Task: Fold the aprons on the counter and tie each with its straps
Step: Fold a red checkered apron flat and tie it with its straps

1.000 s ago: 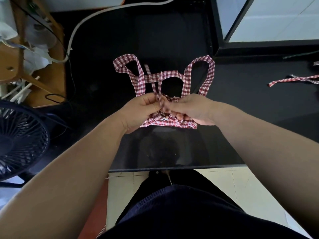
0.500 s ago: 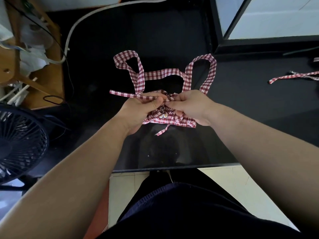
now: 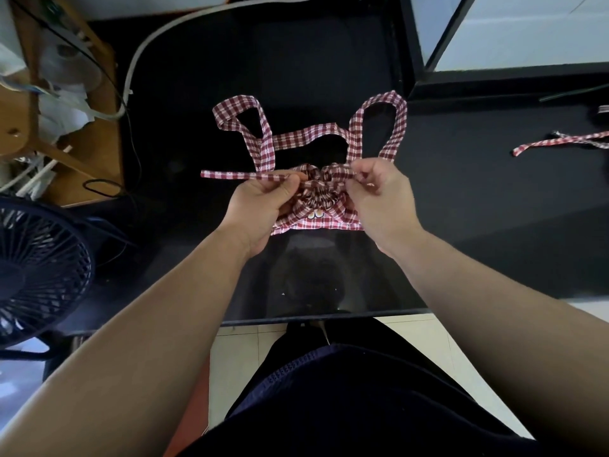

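A folded red-and-white checked apron (image 3: 318,209) lies bunched on the black counter (image 3: 461,199), cinched at its middle by its straps. My left hand (image 3: 263,206) pinches one thin strap (image 3: 237,175), whose free end sticks out to the left. My right hand (image 3: 379,196) grips the other strap at the bundle's right side; that strap is mostly hidden in my fingers. The wide neck loops (image 3: 309,133) lie spread on the counter behind the bundle.
A second checked strap (image 3: 560,143) lies at the far right of the counter. A black fan (image 3: 36,275) stands at the left, beside a wooden stand (image 3: 66,159) with cables and paper. A raised black-framed ledge (image 3: 494,77) borders the back right.
My hands have moved apart, drawing the straps sideways and cinching the bundle tighter. The left strap, upright a second ago, now lies level pointing left. The loose tail below the bundle is gone.
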Motion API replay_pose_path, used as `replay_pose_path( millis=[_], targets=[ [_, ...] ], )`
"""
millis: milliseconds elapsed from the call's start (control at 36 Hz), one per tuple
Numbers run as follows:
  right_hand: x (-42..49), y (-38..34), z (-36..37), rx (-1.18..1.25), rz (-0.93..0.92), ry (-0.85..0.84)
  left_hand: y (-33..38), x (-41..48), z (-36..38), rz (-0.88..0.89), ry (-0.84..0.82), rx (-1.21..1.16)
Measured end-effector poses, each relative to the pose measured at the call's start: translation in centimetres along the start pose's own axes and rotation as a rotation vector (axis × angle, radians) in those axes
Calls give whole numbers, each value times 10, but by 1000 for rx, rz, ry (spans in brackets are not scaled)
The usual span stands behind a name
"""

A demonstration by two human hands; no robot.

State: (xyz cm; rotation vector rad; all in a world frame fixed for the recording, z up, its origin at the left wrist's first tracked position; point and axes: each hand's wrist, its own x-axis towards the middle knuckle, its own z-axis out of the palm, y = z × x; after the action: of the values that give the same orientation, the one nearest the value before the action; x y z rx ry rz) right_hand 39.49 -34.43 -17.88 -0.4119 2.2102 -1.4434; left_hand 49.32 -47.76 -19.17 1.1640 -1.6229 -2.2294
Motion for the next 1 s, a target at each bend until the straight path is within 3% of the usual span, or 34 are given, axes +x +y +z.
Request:
replay_pose_path(
  millis=[56, 194, 389, 528, 806, 889, 1000],
  targets=[
    [0, 5, 1, -132, -43, 12, -1, 1, 1, 22, 63, 60],
    [0, 16, 5, -191, 2, 101, -9, 4, 6, 68, 244, 268],
    [2, 16, 4, -232, 46, 199, -5, 2, 16, 21, 431, 151],
    [9, 11, -10, -479, -29, 128, -9, 5, 5, 35, 541, 487],
    [22, 16, -18, -693, -58, 28, -2, 13, -7, 87, 418, 577],
    [22, 30, -26, -754, -10, -6, -7, 14, -10, 105, 424, 518],
    [14, 39, -32, -709, -8, -155, -14, 18, -18, -5, 418, 340]
  ],
)
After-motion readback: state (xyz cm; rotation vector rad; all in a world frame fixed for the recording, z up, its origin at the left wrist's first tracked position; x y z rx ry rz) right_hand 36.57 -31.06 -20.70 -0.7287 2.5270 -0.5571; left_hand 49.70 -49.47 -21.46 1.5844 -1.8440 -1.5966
